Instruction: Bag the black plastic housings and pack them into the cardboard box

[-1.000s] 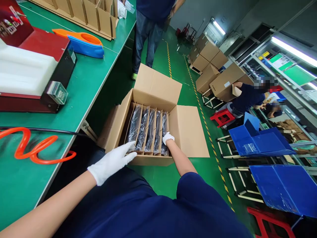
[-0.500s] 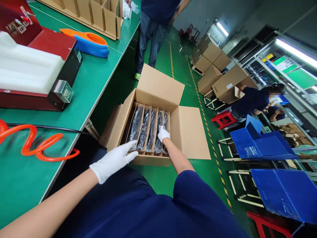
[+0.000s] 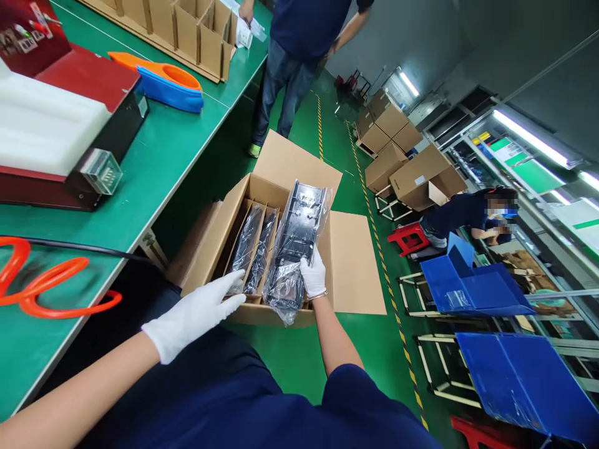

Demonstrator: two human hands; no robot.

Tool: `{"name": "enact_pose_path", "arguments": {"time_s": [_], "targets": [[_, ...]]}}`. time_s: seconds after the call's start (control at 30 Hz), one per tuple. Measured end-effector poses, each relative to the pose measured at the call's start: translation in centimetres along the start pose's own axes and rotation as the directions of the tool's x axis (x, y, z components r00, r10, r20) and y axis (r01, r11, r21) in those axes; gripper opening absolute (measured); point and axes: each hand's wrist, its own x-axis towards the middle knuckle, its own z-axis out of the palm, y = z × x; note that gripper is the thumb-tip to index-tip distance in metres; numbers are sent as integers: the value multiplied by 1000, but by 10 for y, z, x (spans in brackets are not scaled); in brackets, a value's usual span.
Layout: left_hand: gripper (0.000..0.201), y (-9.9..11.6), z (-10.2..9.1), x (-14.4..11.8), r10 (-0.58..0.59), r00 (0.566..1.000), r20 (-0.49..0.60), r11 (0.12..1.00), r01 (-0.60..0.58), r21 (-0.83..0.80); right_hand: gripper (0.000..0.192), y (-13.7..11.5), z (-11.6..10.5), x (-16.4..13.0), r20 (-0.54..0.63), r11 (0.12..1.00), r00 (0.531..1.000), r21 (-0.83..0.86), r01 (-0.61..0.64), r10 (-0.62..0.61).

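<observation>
My right hand, in a white glove, grips the edge of a black plastic part in a clear bag. The part is tilted above the right side of an open cardboard box and hides the slots behind it. My left hand, also gloved in white, has its fingers apart beside the near left edge of the box and holds nothing. Inside, cardboard dividers separate more bagged black parts, which stand on edge in the left slots.
On the left, a green workbench bears a red machine, an orange coiled hose and a cardboard divider grid. A person stands beyond the box. Blue bins and another seated person are at right.
My right hand has lifted a bagged black part from the box's right slots and turned its broad face into view. My left hand has shifted slightly left and down, still spread.
</observation>
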Motion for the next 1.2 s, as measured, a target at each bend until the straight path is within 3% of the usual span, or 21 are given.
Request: {"name": "enact_pose_path", "arguments": {"time_s": [0.2,0.43,0.7,0.87,1.03,1.2], "targets": [[76,-4,1,3,59,993,-99,998,-57,17,61,-15,5,-15,-19,993,996,79,92,-91],[83,-1,2,1,11,999,-37,1000,-11,7,60,-27,6,-26,-20,991,994,84,106,-105],[87,1,0,1,17,1000,-21,1000,-18,-17,62,-48,7,-30,10,934,997,351,65,-73],[91,12,-1,-4,52,998,36,984,-45,-174,66,-63,3,-33,9,877,999,480,30,-39],[86,26,-3,-11,126,990,65,955,-104,-277,68,-75,-1,-37,17,863,999,504,33,-48],[86,25,-3,-10,99,994,47,960,-83,-267,67,-73,1,-39,10,864,997,501,56,-71]]}}
